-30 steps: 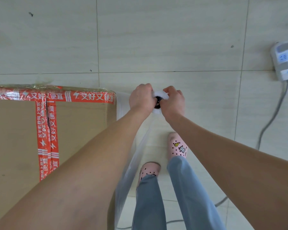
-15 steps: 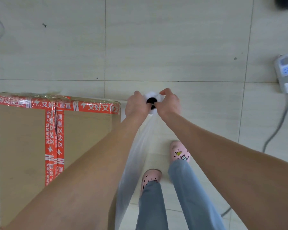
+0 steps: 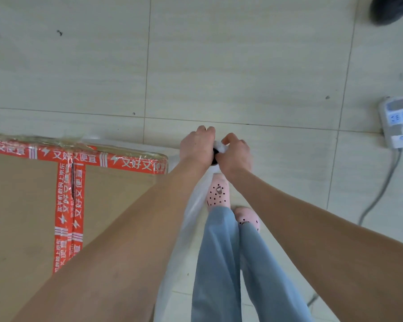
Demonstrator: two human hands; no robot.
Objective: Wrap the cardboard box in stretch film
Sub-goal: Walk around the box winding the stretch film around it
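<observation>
The cardboard box (image 3: 28, 205) sits on the tiled floor at the left, sealed with red printed tape (image 3: 70, 205), film already glinting along its far top edge. Compared with 0.5 s ago, the box's far-right corner lies closer to the hands, and the person's feet have swapped lead, so the walk around the box is carrying on. Just right of that corner, the left hand (image 3: 195, 146) and right hand (image 3: 236, 154) are close together, both clamped on the top end of the stretch film roll (image 3: 219, 146), held upright. A sheet of film (image 3: 186, 219) runs from the roll back along the box's right side. I judge the next pass will turn that corner. Far right of the box lies a power strip (image 3: 399, 122), well apart.
</observation>
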